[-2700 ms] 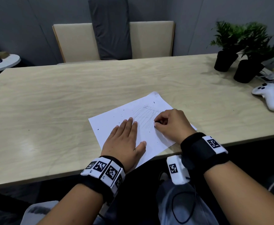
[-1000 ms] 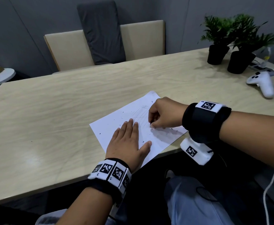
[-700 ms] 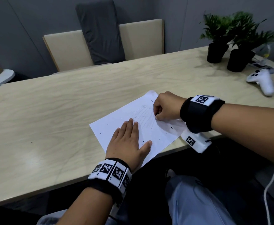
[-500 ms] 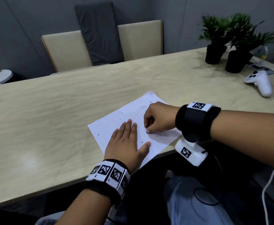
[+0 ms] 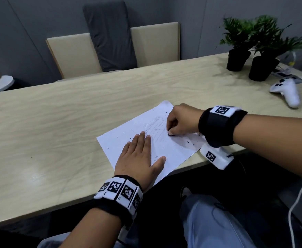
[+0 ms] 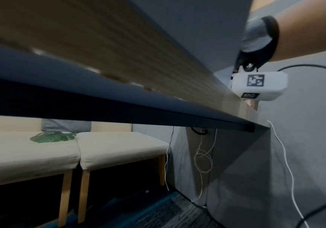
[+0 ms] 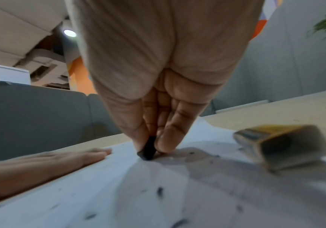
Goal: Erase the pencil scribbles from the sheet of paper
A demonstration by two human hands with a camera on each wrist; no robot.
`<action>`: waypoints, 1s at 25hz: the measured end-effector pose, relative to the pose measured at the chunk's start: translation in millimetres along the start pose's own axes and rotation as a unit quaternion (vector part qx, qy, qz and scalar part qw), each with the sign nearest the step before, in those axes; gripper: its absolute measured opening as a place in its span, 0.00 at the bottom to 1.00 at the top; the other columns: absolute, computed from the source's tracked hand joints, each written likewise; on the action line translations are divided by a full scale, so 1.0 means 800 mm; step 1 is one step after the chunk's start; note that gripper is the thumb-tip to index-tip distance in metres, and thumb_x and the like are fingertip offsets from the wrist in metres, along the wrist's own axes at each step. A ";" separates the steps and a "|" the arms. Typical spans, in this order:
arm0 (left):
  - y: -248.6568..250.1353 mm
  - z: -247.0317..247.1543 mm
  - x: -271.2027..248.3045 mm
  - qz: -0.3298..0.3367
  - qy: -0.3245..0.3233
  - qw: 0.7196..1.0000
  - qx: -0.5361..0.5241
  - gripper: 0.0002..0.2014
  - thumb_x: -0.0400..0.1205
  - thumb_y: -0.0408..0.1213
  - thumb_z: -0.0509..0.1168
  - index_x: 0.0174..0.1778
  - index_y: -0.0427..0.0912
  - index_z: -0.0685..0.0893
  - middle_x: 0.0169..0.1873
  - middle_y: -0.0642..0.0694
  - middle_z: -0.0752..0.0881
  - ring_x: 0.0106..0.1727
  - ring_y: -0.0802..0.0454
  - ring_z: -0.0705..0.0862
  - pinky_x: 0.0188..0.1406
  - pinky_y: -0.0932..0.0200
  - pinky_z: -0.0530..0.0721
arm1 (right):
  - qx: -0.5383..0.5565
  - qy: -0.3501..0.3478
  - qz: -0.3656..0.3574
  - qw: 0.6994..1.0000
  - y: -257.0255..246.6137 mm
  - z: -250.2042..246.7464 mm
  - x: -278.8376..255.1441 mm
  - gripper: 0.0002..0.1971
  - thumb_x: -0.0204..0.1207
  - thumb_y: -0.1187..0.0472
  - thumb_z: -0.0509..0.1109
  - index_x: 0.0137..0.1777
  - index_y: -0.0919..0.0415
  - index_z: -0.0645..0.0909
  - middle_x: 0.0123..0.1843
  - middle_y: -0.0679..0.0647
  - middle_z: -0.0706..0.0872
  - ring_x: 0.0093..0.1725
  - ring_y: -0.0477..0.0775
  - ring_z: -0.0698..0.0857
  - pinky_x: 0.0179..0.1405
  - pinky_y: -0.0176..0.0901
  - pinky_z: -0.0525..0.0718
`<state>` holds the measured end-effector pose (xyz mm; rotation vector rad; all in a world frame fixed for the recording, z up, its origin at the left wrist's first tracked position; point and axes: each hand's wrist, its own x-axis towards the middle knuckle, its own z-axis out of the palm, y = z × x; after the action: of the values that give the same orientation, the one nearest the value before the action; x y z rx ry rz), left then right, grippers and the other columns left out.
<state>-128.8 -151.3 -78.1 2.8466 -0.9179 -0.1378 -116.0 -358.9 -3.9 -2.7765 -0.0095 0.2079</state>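
A white sheet of paper (image 5: 128, 135) lies at the table's near edge, one corner hanging over it. Faint pencil scribbles (image 5: 155, 126) cross its middle, and dark eraser crumbs dot it. My left hand (image 5: 139, 156) rests flat on the sheet's near part, fingers straight; its fingers also show in the right wrist view (image 7: 80, 155). My right hand (image 5: 180, 120) pinches a small black eraser (image 7: 148, 148), whose tip (image 5: 169, 134) presses on the paper at the scribbles' right side. The left wrist view shows only the table's underside.
A small yellowish box-like object (image 7: 282, 145) lies on the paper just right of my right hand. A white game controller (image 5: 288, 90) and two potted plants (image 5: 239, 43) stand at the table's far right. Cushioned chairs (image 5: 110, 49) stand beyond the wooden table (image 5: 57, 113).
My right hand has been rubbing back and forth over the scribbles, turning so the forearm now comes in from the right. More crumbs lie on the sheet. The left hand has stayed put.
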 end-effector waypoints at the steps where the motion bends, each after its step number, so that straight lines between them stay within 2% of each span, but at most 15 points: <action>1: 0.000 0.000 0.000 0.000 0.000 1.000 -0.002 0.40 0.84 0.65 0.42 0.87 0.48 0.40 0.86 0.52 0.36 0.85 0.57 0.36 0.84 0.54 0.37 | -0.011 0.015 0.011 1.000 0.005 -0.005 0.004 0.03 0.70 0.62 0.74 0.41 0.57 0.90 0.36 0.47 0.89 0.38 0.46 0.86 0.39 0.37 0.85; 3: 0.001 -0.001 0.000 -0.001 0.000 1.000 -0.001 0.40 0.84 0.65 0.42 0.87 0.48 0.40 0.86 0.52 0.37 0.85 0.57 0.36 0.84 0.54 0.37 | -0.012 0.021 0.023 0.999 0.007 -0.009 0.008 0.03 0.69 0.64 0.74 0.40 0.58 0.89 0.34 0.47 0.88 0.36 0.48 0.87 0.38 0.38 0.85; 6: 0.001 -0.001 0.000 -0.001 -0.002 1.000 0.001 0.40 0.84 0.65 0.42 0.87 0.48 0.40 0.86 0.52 0.37 0.85 0.56 0.36 0.84 0.54 0.38 | 0.020 -0.043 0.000 0.999 -0.006 0.001 0.001 0.02 0.69 0.62 0.75 0.40 0.56 0.89 0.34 0.48 0.90 0.35 0.47 0.88 0.39 0.38 0.87; 7: 0.000 -0.001 0.001 0.000 -0.002 1.000 0.001 0.40 0.84 0.65 0.42 0.87 0.48 0.40 0.86 0.52 0.37 0.85 0.56 0.36 0.84 0.54 0.38 | 0.014 -0.043 -0.004 0.999 -0.007 0.004 -0.001 0.02 0.69 0.62 0.75 0.40 0.56 0.89 0.35 0.47 0.90 0.36 0.47 0.88 0.40 0.39 0.87; 11: 0.001 -0.001 0.000 -0.002 -0.002 1.000 -0.003 0.40 0.84 0.65 0.42 0.87 0.48 0.40 0.86 0.52 0.36 0.85 0.57 0.36 0.84 0.55 0.36 | -0.022 0.035 0.023 0.999 0.008 -0.003 0.006 0.04 0.69 0.64 0.71 0.40 0.58 0.88 0.35 0.47 0.87 0.42 0.51 0.88 0.41 0.42 0.87; 13: 0.001 0.000 0.001 -0.001 -0.003 1.000 -0.001 0.40 0.84 0.65 0.42 0.87 0.48 0.40 0.86 0.53 0.36 0.85 0.57 0.36 0.84 0.55 0.37 | -0.028 0.018 0.017 0.999 0.006 -0.004 0.003 0.04 0.69 0.64 0.71 0.40 0.58 0.88 0.35 0.47 0.86 0.42 0.52 0.88 0.34 0.38 0.85; 15: -0.001 0.000 0.002 -0.002 -0.003 1.000 -0.001 0.40 0.84 0.65 0.42 0.87 0.48 0.40 0.86 0.53 0.36 0.85 0.57 0.36 0.84 0.54 0.37 | -0.021 -0.018 0.002 1.000 0.002 -0.003 -0.004 0.03 0.70 0.64 0.73 0.41 0.58 0.88 0.37 0.48 0.87 0.41 0.51 0.87 0.22 0.28 0.78; 16: -0.001 0.000 0.003 -0.001 -0.003 1.000 -0.003 0.40 0.84 0.65 0.42 0.87 0.48 0.40 0.86 0.53 0.36 0.85 0.57 0.36 0.84 0.54 0.37 | -0.018 -0.022 0.002 1.000 0.002 -0.003 -0.007 0.03 0.70 0.64 0.73 0.41 0.58 0.88 0.37 0.48 0.88 0.41 0.50 0.87 0.20 0.26 0.77; 17: -0.001 0.000 0.003 -0.001 -0.005 1.000 -0.005 0.40 0.84 0.65 0.42 0.87 0.48 0.40 0.86 0.53 0.36 0.85 0.57 0.36 0.84 0.54 0.37 | -0.016 -0.010 0.010 1.000 0.005 -0.005 -0.007 0.03 0.70 0.64 0.73 0.41 0.58 0.88 0.37 0.48 0.88 0.41 0.51 0.88 0.23 0.28 0.80; 20: -0.002 -0.002 0.001 0.004 -0.013 1.000 -0.004 0.40 0.84 0.65 0.43 0.87 0.48 0.40 0.86 0.53 0.36 0.85 0.58 0.35 0.84 0.55 0.37 | 0.004 0.019 0.033 0.999 0.015 -0.006 -0.005 0.03 0.68 0.64 0.74 0.38 0.57 0.88 0.33 0.46 0.87 0.40 0.52 0.88 0.39 0.43 0.88; 22: -0.007 -0.008 0.001 0.005 -0.023 1.000 -0.003 0.39 0.84 0.64 0.44 0.87 0.49 0.40 0.85 0.54 0.36 0.85 0.59 0.35 0.84 0.55 0.37 | 0.009 0.005 0.026 1.000 0.013 -0.002 -0.007 0.03 0.66 0.63 0.74 0.37 0.56 0.88 0.33 0.47 0.88 0.38 0.51 0.89 0.41 0.48 0.90; 25: -0.008 -0.018 0.008 -0.003 -0.024 1.000 0.011 0.37 0.85 0.60 0.45 0.87 0.47 0.43 0.86 0.52 0.40 0.85 0.58 0.37 0.84 0.54 0.35 | 0.035 0.005 0.029 0.999 0.008 0.005 -0.014 0.03 0.67 0.64 0.74 0.37 0.57 0.88 0.31 0.48 0.89 0.33 0.48 0.88 0.40 0.47 0.90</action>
<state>-117.7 -148.4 -65.3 2.8789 -0.9254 -0.1997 -127.8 -363.6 -8.1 -2.7106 0.0800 0.2057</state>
